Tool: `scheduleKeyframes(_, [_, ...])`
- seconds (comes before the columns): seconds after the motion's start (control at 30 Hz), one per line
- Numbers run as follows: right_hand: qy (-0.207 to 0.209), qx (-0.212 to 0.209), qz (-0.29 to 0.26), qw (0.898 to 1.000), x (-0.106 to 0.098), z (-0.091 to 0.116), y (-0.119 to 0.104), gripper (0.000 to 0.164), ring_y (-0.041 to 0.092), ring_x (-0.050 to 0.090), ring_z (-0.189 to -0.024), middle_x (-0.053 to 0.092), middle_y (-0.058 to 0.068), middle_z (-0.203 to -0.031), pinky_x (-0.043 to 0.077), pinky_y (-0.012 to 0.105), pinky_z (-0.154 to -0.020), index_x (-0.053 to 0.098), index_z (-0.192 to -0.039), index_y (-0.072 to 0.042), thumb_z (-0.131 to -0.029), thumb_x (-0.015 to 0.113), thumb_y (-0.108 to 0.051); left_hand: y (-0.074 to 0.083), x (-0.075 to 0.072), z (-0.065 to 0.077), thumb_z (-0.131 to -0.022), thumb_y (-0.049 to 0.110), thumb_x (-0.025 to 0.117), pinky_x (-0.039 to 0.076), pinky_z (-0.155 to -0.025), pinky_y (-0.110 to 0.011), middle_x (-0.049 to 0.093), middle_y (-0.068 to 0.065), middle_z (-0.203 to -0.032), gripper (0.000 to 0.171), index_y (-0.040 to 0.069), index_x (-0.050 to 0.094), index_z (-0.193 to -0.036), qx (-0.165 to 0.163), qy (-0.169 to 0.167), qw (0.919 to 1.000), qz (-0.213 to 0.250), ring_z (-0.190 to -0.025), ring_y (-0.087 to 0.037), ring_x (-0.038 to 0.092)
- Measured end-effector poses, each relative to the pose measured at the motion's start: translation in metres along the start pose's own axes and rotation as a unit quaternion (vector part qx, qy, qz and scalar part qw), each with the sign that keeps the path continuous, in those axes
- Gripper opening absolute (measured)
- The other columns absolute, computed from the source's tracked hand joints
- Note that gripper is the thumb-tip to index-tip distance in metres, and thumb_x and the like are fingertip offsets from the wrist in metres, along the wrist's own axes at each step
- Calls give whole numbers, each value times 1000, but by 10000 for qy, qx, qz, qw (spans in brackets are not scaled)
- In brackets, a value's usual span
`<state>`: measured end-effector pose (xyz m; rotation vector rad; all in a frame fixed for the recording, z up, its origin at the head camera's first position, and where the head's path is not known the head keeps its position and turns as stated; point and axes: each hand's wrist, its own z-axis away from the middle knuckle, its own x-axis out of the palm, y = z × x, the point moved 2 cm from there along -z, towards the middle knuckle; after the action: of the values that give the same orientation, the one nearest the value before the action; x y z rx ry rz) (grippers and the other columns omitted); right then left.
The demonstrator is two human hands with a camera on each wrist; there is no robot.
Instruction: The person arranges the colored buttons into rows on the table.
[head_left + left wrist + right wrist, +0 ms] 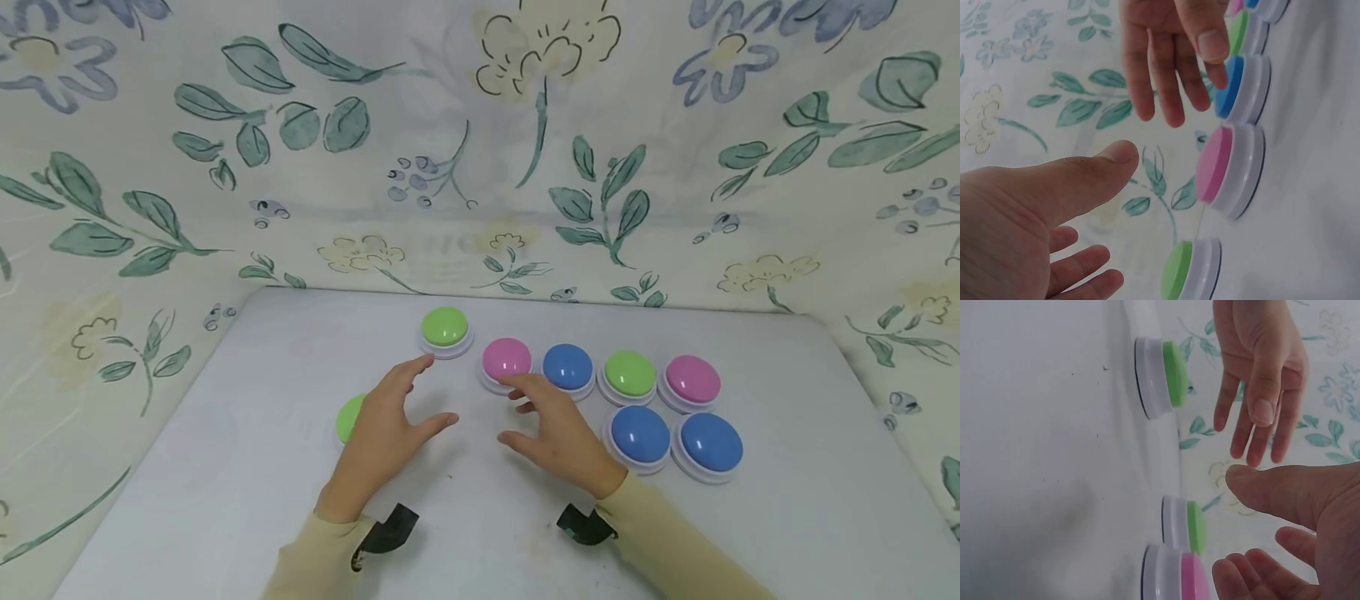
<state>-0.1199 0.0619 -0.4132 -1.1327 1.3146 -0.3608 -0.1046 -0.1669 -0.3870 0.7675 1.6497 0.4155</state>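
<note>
My left hand [381,433] hovers over the white table with thumb and fingers spread apart, holding nothing. In the head view it partly covers a green push button [349,418] on a white base. Another green button [444,326] sits just beyond its fingertips. Facing it, my right hand [564,435] is also above the table, fingers loosely bent and nothing between them. Its index fingertip overlaps the front of a pink button [507,358] in the head view. Both wrist views show a gap beneath the hands, with the pink button [1215,165] standing on its base below.
Right of the pink button, a row runs on with a blue button [567,367], a green button [630,373] and a second pink button [693,379]. Two blue buttons [641,434] stand in front of them. Flower-patterned cloth [465,242] walls the table's back and sides.
</note>
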Motion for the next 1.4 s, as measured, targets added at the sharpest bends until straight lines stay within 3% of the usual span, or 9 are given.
scheduleKeyframes(0.47, [-283, -96, -156, 9994, 31, -18, -9, 66, 27, 64, -108, 58, 13, -132, 56, 41, -94, 52, -142, -8, -83, 82, -8, -30, -35, 1, -81, 19, 85, 47, -102, -55, 51, -19, -146, 77, 1, 47, -146, -571, -6, 9982, -173, -121, -46, 56])
scheduleKeyframes(0.8, [-488, -101, -250, 9984, 55, -32, -18, 68, 25, 64, -106, 58, 11, -134, 55, 34, -94, 52, -143, -9, -83, 83, -10, -64, -55, 7, -82, 25, 85, 44, -105, -55, 52, -16, -146, 78, 6, 47, -147, -485, -491, 9976, 63, -129, -42, 51])
scheduleKeyframes(0.97, [-453, -143, -181, 9987, 65, -37, -20, 68, 24, 63, -107, 57, 9, -136, 54, 29, -94, 52, -143, -9, -83, 84, -12, -84, -57, 10, -79, 29, 87, 45, -107, -47, 54, -11, -145, 81, 7, 48, -147, -344, -716, 9960, 398, -135, -32, 49])
scheduleKeyframes(1.13, [-433, -260, -40, 9987, 72, -41, -23, 69, 22, 61, -109, 55, 7, -139, 53, 26, -93, 52, -143, -9, -83, 84, -15, -99, -56, 14, -77, 31, 88, 44, -107, -50, 54, -12, -145, 83, 7, 49, -146, -498, -957, 9922, 631, -133, -35, 49])
scheduleKeyframes(1.4, [-646, -179, 34, 9977, 84, -47, -29, 72, 17, 61, -107, 53, 4, -143, 51, 21, -93, 50, -146, -12, -83, 84, -21, -109, -59, 17, -73, 26, 92, 47, -101, -21, 58, -10, -141, 84, 5, 52, -144, -449, -1136, 9907, 605, -127, -30, 55])
